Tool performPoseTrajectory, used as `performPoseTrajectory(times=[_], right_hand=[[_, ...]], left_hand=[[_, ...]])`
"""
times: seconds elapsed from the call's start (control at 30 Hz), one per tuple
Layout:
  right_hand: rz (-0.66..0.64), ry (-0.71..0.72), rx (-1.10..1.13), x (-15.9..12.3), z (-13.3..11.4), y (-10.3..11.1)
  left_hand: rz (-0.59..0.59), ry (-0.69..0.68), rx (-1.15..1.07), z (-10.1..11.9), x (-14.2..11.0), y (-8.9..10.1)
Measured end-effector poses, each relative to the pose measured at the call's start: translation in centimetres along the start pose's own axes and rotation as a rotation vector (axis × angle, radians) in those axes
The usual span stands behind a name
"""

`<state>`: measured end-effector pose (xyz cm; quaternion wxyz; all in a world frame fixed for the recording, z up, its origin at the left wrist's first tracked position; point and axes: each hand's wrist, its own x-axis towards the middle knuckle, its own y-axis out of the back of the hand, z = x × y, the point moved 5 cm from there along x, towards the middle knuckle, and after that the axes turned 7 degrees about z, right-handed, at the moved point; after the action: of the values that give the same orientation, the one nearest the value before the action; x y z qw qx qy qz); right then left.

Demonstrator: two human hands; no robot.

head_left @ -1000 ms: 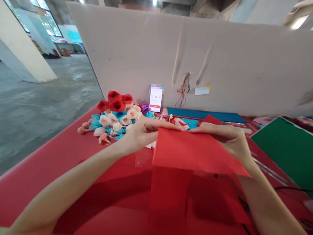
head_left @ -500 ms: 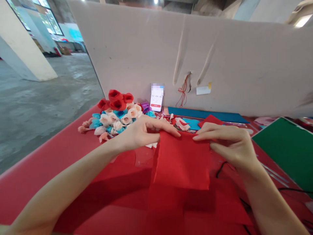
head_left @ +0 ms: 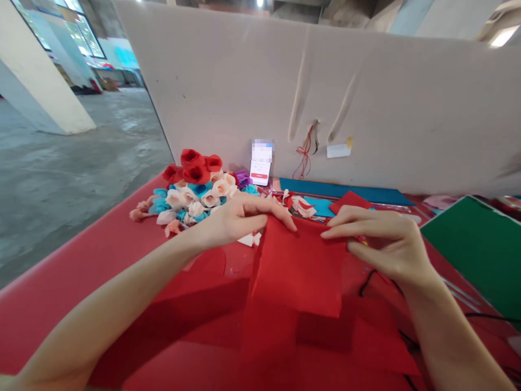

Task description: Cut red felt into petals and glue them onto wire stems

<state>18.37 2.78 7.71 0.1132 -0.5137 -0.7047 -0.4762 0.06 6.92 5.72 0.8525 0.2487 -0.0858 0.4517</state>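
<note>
Left hand (head_left: pixel 232 220) and right hand (head_left: pixel 386 239) pinch a red rectangular paper sheet (head_left: pixel 301 266) by its top edge, fingers nearly closed, above a red desk (head_left: pixel 122 239); flap folded over, apparently uncreased; finished red, white and blue paper flowers (head_left: pixel 196 190) lie beyond

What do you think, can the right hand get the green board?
Probably yes: the green board lies off to the side of the right hand, and nothing seems to stand between them, though that hand is touching the red paper.
</note>
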Motion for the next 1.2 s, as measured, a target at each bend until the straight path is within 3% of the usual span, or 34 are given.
performPoseTrajectory(times=[0.27, 0.47, 0.6, 0.83, 1.07, 1.2], right_hand=[[-0.079, 0.006, 0.004, -0.2, -0.4, 0.3], [-0.246, -0.086, 0.068, -0.1, -0.3, -0.7], [-0.231, -0.167, 0.065, 0.0, 0.2, -1.6], [-0.211, -0.042, -0.008, -0.1, -0.5, -2.7], [-0.248, -0.035, 0.030, -0.2, 0.2, -0.2], [-0.087, -0.112, 0.035, 0.0, 0.6, 0.8]], left_hand=[[-0.061, 0.037, -0.060, 0.9, -0.2, -0.2], [0.011, -0.026, 0.171, 0.4, -0.1, -0.7], [-0.037, -0.126, 0.217, 0.8, -0.2, -1.6], [-0.035, -0.179, 0.296, 2.2, -0.6, -2.5], [0.075, -0.150, 0.440, 2.4, -0.9, -0.6], [0.116, -0.113, 0.490, 2.1, -0.9, 0.0]])
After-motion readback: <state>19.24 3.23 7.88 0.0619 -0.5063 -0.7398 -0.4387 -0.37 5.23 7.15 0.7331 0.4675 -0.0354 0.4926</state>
